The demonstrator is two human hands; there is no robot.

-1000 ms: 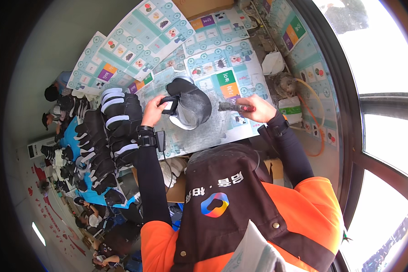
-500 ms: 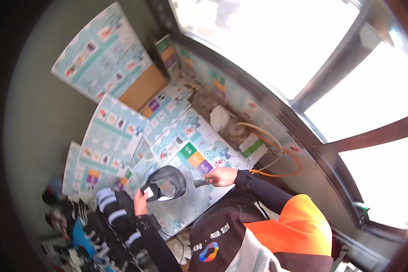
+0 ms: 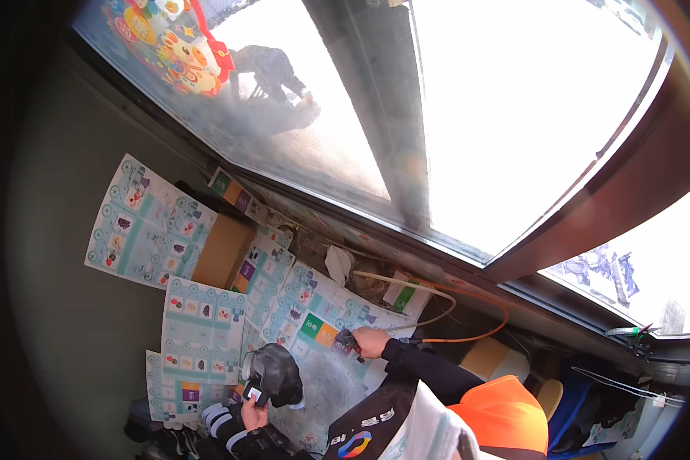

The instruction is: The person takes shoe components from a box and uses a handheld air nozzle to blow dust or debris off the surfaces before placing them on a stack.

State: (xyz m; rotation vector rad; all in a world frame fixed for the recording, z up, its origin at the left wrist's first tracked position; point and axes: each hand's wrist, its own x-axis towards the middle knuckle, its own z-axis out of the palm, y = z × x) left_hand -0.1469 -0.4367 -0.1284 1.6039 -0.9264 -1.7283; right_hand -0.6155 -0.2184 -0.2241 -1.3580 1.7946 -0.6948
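My left hand (image 3: 254, 415), at the lower left of the worktop, is closed on a black shoe-like piece (image 3: 279, 376). The piece has a rounded body and a small white patch near my fingers. My right hand (image 3: 371, 343) is farther right, its fingers wrapped round a small dark brush-like tool (image 3: 346, 340). The tool's head points left and stays apart from the black piece. Its exact kind is blurred. Under both hands lies a worktop (image 3: 326, 391) covered with printed sheets, worn grey in the middle.
Black shoes with white bands (image 3: 221, 424) are piled left of my left hand. Printed boards (image 3: 203, 330) stand at the left. An orange hose (image 3: 475, 337) and a pale hose (image 3: 445, 300) curve beyond my right hand. A framed window (image 3: 406, 138) rises behind the worktop.
The view has swung toward the window, so the worktop sits lower. The black piece has turned; its pale-edged opening no longer faces me. Both hands keep their hold.
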